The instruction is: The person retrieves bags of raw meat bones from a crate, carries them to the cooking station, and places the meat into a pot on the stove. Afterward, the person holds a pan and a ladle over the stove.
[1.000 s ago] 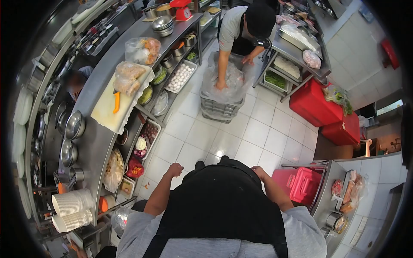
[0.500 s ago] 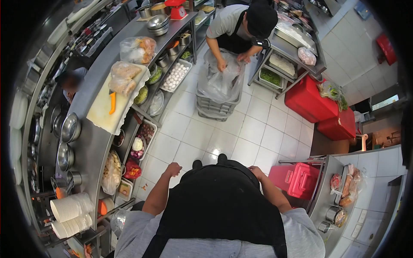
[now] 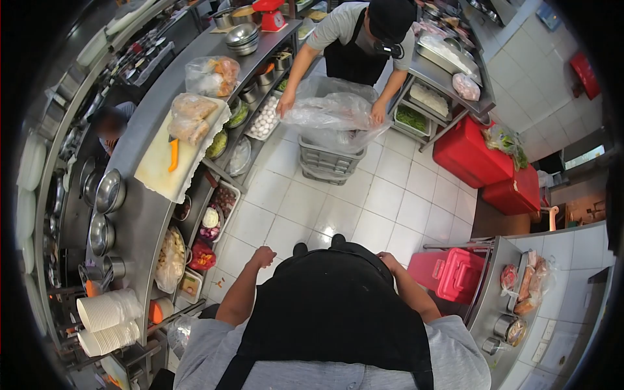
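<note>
My left hand (image 3: 264,257) is held out beside my black apron (image 3: 331,305), its fingers curled in and nothing visible in them. On the other side, close to the apron's edge, is my right hand (image 3: 389,262), also with curled fingers; I see no object in it. In front of me a co-worker in a black cap (image 3: 392,19) spreads a clear plastic bag (image 3: 335,114) with both hands. It lies over a grey crate (image 3: 330,159) on the tiled floor, which appears to be stacked on another.
Along the left runs a steel counter (image 3: 146,224) bearing a cutting board (image 3: 153,170), an orange-handled knife (image 3: 173,155) and bagged food (image 3: 190,118). An egg tray (image 3: 265,118) sits on its lower shelf. To the right stand red bins (image 3: 458,153) and a pink lidded box (image 3: 458,274).
The co-worker's hands have moved apart, and the plastic bag is now stretched wide and raised over the crate, uncovering its front. My own hands stay where they were.
</note>
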A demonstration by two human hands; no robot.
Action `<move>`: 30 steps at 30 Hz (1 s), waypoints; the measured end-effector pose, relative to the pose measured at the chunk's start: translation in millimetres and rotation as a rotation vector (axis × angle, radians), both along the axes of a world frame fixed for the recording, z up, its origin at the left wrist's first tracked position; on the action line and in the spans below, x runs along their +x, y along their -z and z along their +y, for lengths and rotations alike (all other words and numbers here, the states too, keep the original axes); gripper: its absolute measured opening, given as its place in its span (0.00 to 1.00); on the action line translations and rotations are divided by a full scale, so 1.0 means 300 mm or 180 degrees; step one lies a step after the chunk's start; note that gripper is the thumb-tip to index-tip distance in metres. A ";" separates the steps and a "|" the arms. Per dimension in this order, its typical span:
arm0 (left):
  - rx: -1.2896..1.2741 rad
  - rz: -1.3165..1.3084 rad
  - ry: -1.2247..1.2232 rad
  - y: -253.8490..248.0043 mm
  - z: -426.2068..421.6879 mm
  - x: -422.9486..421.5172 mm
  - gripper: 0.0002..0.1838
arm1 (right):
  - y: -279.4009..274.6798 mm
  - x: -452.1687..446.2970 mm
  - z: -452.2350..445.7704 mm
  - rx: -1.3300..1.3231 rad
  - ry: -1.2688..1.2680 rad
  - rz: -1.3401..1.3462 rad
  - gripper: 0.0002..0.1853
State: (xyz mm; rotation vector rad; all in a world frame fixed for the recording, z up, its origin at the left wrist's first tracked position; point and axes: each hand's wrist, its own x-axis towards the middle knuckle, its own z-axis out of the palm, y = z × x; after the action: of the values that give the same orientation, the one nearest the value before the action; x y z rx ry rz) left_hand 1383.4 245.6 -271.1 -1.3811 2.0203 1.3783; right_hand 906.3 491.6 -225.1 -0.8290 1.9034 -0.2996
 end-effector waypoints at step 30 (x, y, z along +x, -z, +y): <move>-0.0084 0.0044 -0.0134 0.007 0.034 -0.003 0.08 | -0.050 -0.018 -0.050 0.0065 0.0006 -0.0095 0.20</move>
State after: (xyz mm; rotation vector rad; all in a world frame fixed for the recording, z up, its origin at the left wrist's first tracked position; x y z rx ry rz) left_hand 1382.6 255.8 -273.3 -1.4371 2.0364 1.3872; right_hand 901.0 476.6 -210.2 -0.8051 1.8764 -0.2917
